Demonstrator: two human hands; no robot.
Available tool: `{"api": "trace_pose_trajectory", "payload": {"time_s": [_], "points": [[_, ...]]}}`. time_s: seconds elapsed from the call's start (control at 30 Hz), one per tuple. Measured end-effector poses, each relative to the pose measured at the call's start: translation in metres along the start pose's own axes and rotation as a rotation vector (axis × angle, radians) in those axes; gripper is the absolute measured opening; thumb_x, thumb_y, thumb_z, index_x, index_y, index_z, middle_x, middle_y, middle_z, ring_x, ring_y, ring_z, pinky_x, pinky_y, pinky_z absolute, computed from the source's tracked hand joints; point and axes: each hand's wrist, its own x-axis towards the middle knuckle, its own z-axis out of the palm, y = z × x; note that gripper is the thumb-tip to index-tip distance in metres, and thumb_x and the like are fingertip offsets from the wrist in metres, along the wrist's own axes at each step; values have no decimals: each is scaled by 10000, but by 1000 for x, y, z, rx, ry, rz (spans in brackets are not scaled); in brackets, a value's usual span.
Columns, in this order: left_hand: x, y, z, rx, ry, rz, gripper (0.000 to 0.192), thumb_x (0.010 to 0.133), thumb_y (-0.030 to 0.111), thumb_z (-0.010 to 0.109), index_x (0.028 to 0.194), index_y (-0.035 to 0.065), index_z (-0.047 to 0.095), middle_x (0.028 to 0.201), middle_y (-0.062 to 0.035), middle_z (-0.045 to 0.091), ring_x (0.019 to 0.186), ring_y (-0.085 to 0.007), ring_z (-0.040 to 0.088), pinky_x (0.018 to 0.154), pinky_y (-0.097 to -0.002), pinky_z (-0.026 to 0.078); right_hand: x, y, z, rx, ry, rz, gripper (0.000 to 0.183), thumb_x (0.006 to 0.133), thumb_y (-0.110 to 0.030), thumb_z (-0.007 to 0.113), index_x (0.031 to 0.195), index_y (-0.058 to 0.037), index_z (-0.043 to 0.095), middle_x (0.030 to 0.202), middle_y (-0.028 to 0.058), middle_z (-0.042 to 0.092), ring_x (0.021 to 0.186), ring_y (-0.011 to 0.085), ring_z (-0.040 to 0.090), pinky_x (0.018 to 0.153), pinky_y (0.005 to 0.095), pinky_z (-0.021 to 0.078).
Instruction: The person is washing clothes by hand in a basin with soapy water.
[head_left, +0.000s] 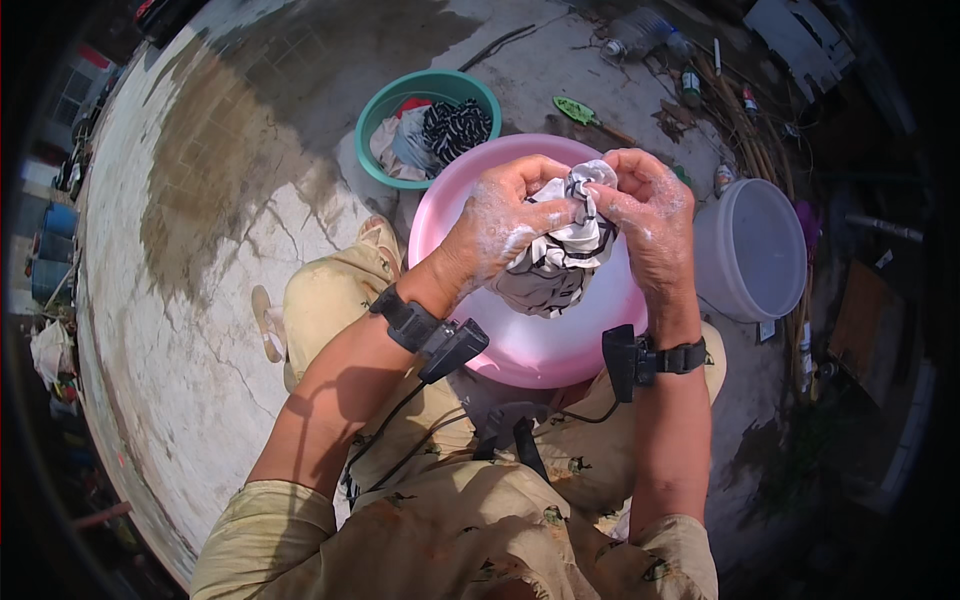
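A bunched white cloth garment with black lines hangs from both hands over a pink plastic basin. My left hand, wet and flecked with suds, pinches the upper folds from the left. From the right, my right hand grips the same top fold between thumb and fingers, also soapy. Whitish soapy water shows in the basin below; the garment hides part of it. Whether the garment's lower end touches the water I cannot tell.
Beyond the basin stands a green tub with several clothes inside. A translucent plastic bucket is at the right, near sticks and bottles. A green-bladed trowel lies on cracked concrete. My knees flank the basin.
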Motion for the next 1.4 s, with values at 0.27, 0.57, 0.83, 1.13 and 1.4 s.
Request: {"api": "trace_pose_trajectory", "payload": {"time_s": [0.27, 0.57, 0.83, 1.13, 1.4], "points": [[5, -9, -17, -401, -186, 113, 248, 821, 66, 685, 1021, 27, 545, 1160, -110, 529, 1041, -153, 557, 912, -279, 476, 3, 7, -12, 651, -118, 43, 176, 889, -98, 618, 992, -58, 481, 869, 13, 579, 778, 101, 589, 714, 237, 494], [1, -6, -4, -778, -313, -5, 324, 880, 53, 611, 1161, 36, 450, 1102, -111, 589, 1048, -203, 603, 924, -326, 501, -1, 4, -6, 733, -81, 115, 189, 902, -140, 620, 1037, -32, 543, 892, 36, 606, 786, 114, 614, 727, 255, 525], [5, -6, -8, -799, -302, -38, 297, 917, 184, 603, 1129, 14, 482, 1029, -95, 617, 947, -164, 636, 859, -294, 527, -9, 4, -25, 189, -305, 235, 352, 865, -241, 681, 1068, 32, 593, 966, 66, 641, 836, 134, 608, 783, 277, 494], [3, 0, 1, -235, -232, -201, 343, 788, 117, 722, 1069, -6, 567, 978, -54, 646, 862, -93, 628, 782, -231, 508, -7, 23, -16, 805, -87, 200, 217, 939, -186, 563, 1059, -6, 540, 960, 66, 612, 886, 162, 613, 810, 317, 512], [11, -5, 12, -644, -231, -222, 336, 956, 197, 537, 1189, -45, 523, 1068, -101, 643, 935, -157, 650, 821, -276, 540, -6, 11, 3, 518, 117, 105, 212, 922, -180, 597, 1018, 8, 577, 915, 83, 645, 801, 145, 630, 743, 275, 520]]}}
